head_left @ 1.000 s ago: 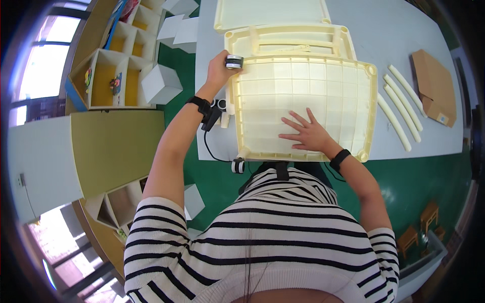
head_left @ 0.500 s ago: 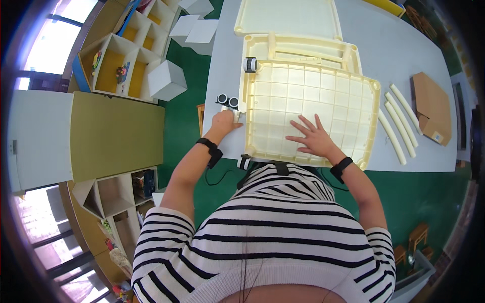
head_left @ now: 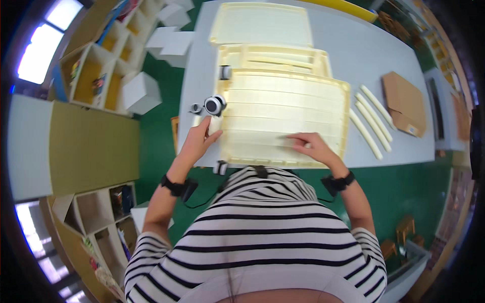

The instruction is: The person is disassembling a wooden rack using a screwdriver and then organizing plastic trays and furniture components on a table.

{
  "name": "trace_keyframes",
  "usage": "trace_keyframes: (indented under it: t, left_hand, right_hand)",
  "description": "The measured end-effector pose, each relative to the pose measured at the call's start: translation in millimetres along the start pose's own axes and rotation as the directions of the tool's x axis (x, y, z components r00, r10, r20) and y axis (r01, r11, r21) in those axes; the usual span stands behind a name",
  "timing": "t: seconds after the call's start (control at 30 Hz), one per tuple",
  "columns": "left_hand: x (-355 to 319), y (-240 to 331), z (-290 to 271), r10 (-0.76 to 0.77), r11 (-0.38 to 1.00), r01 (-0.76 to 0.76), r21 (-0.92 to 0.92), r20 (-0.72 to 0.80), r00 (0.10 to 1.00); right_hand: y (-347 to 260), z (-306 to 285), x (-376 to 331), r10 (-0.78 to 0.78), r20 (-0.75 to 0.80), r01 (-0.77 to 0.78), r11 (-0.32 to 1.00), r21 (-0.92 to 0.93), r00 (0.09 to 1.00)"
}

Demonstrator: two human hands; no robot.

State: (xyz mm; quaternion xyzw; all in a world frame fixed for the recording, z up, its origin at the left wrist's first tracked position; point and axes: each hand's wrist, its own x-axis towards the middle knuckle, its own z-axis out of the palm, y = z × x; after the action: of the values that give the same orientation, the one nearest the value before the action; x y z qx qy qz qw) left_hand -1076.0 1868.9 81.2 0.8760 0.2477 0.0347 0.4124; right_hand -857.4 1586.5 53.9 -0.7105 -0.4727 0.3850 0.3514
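A cream plastic tray (head_left: 288,108) with a ribbed underside lies on the table in front of me. Black-and-white caster wheels sit at its left corners, one at the far corner (head_left: 225,72) and one at the near corner (head_left: 220,167). My left hand (head_left: 194,141) is closed round the cream stem of another caster (head_left: 214,106), wheel end pointing away from me, beside the tray's left edge. Just left of it a further caster (head_left: 195,108) rests on the table. My right hand (head_left: 317,149) is over the tray's near part, index finger extended, holding nothing; its fingertips are blurred.
Behind the tray lie a cream frame-like tray (head_left: 323,63) and a flat cream panel (head_left: 260,25). Several cream curved tubes (head_left: 371,118) and a brown cardboard box (head_left: 404,103) are to the right on the grey table (head_left: 353,45). Open shelves (head_left: 96,65) stand at the left.
My left hand has lifted one caster from beside the other. My right hand has gone from spread flat on the tray to a pointing shape. The whole view has shifted.
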Motion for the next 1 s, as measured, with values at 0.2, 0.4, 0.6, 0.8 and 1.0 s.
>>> trace_keyframes:
  t: [0.2, 0.4, 0.6, 0.8, 1.0]
  left_hand:
    - [15, 94, 47, 0.401, 0.874, -0.478, 0.086, 0.426, 0.811]
    - [47, 49, 43, 0.211, 0.962, -0.210, 0.171, 0.016, 0.977]
    - [57, -111, 76, 0.194, 0.847, 0.043, 0.529, -0.384, 0.903]
    - [59, -115, 82, -0.295, 0.955, 0.290, -0.055, -0.121, 0.948]
    - [66, -106, 77, -0.387, 0.875, 0.399, -0.275, 0.101, 0.917]
  right_hand:
    - [-44, 34, 25, -0.041, -0.181, 0.148, 0.761, 0.631, 0.983]
    - [5, -29, 8, 0.214, -0.752, 0.278, 0.839, 0.468, 0.623]
    - [76, -143, -11, 0.338, -0.830, 0.221, 0.857, 0.466, 0.443]
    - [122, -172, 16, 0.369, -0.822, -0.131, 0.928, 0.348, 0.434]
    - [125, -178, 24, 0.165, -0.844, -0.307, 0.952, 0.000, 0.510]
